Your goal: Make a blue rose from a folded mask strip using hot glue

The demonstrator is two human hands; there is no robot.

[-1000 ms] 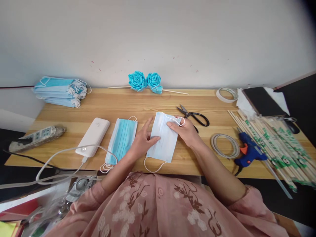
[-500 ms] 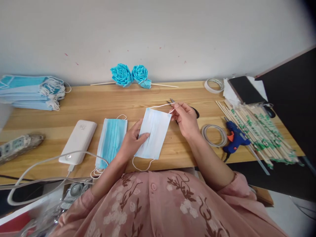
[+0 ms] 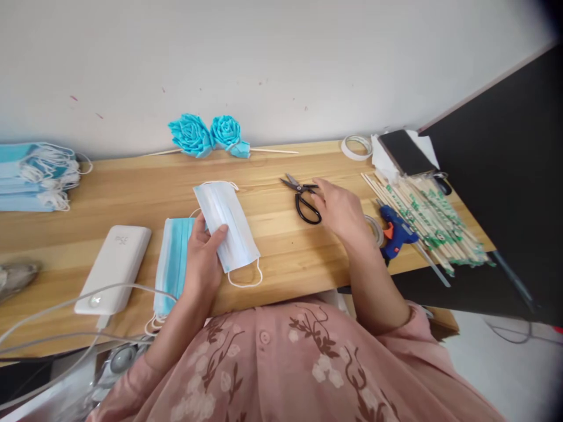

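Observation:
A pale blue face mask (image 3: 231,225) with white ear loops is in my left hand (image 3: 204,258), tilted above the table. The thumb presses on its near face and the fingers lie behind it. Black-handled scissors (image 3: 301,189) lie on the wood with their blades slightly apart. Over their handles is my right hand (image 3: 342,212), fingers apart and partly covering the upper handle; a firm grip does not show. Beneath and left of my left hand rests a small stack of blue masks (image 3: 170,258).
Two blue rosettes on sticks (image 3: 206,135) lie by the wall, with a mask pile (image 3: 30,176) at far left. A white power bank (image 3: 113,266) trails cables. Rightward are a tape roll (image 3: 356,148), a phone (image 3: 407,152), a blue glue gun (image 3: 398,231) and wrapped chopsticks (image 3: 440,220).
My right hand has let go of the mask's ear loop and moved to the scissors' handles. My left hand has carried the mask left. The view has shifted right.

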